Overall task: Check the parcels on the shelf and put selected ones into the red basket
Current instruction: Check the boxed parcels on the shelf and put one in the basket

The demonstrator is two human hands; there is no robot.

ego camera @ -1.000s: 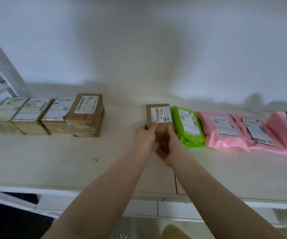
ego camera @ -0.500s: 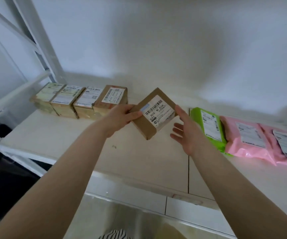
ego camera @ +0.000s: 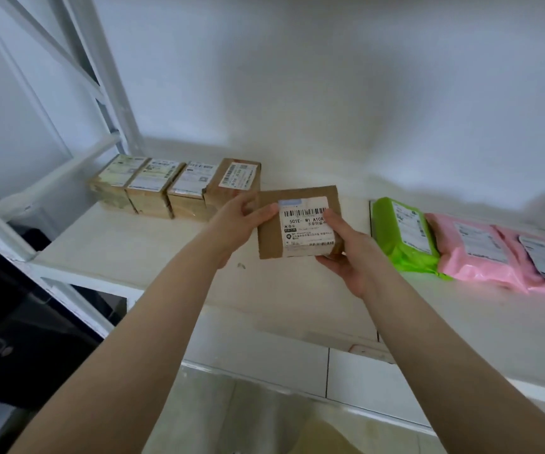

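Observation:
A small brown cardboard parcel [ego camera: 297,224] with a white barcode label is held above the white shelf [ego camera: 153,244], label facing me. My left hand [ego camera: 241,221] grips its left edge, thumb on top. My right hand [ego camera: 346,253] holds its right lower corner, thumb on the label. A row of several brown boxes [ego camera: 172,188] sits at the shelf's back left. A green mailer bag [ego camera: 402,237] and pink mailer bags [ego camera: 480,253] lie to the right. The red basket is not in view.
White shelf uprights and a cross brace [ego camera: 77,77] stand at the left. A white wall [ego camera: 330,93] backs the shelf. Below the shelf's front edge are dark objects [ego camera: 19,322] at the left and a pale floor.
The parcel was lifted off the shelf from beside the green bag and turned label-up toward me. My right hand, open half a second ago, now holds it too. The view has shifted right.

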